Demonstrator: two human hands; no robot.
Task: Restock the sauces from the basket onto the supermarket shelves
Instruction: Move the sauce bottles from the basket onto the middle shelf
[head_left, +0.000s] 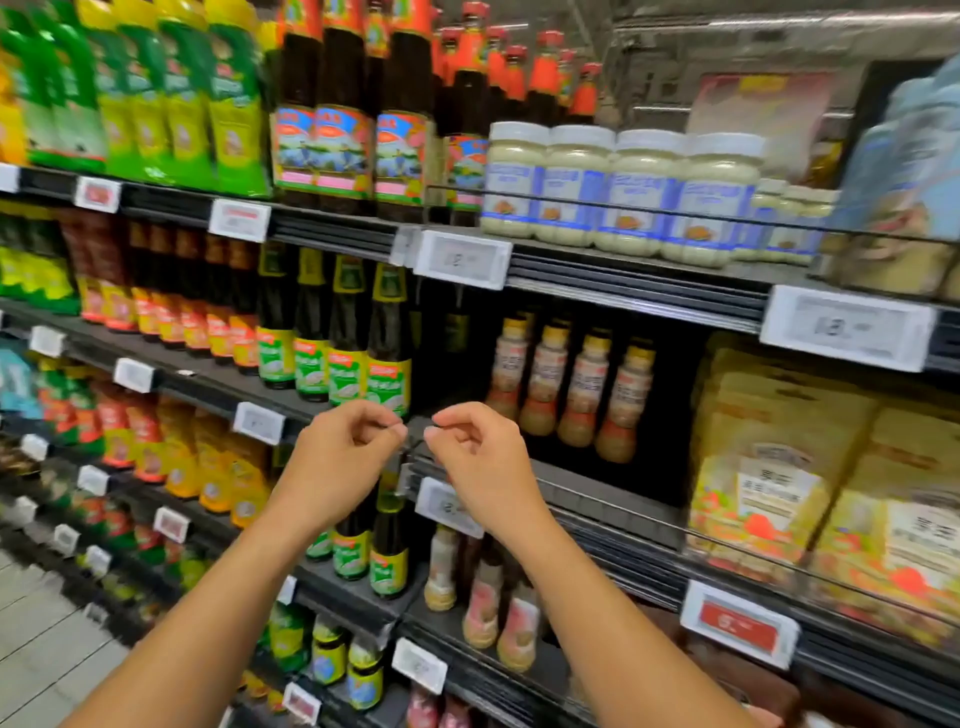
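Note:
Both my hands are raised in front of the middle shelf (597, 483). My left hand (345, 449) and my right hand (475, 449) have their fingers curled and pinched, a small gap apart, and hold no bottle. Just behind them stand dark sauce bottles with green and yellow labels (387, 343). To the right of those, a dark gap (449, 353) opens on the shelf, then come several beige dressing bottles with yellow caps (584, 387). No basket is in view.
Above stand white mayonnaise jars (613, 189) and tall dark bottles with orange caps (343, 104). Yellow boxes (779, 457) fill the right side. Price tags (462, 257) hang on the shelf edges. More dressing bottles (483, 597) sit on the shelf below. Floor tiles (41, 639) show at lower left.

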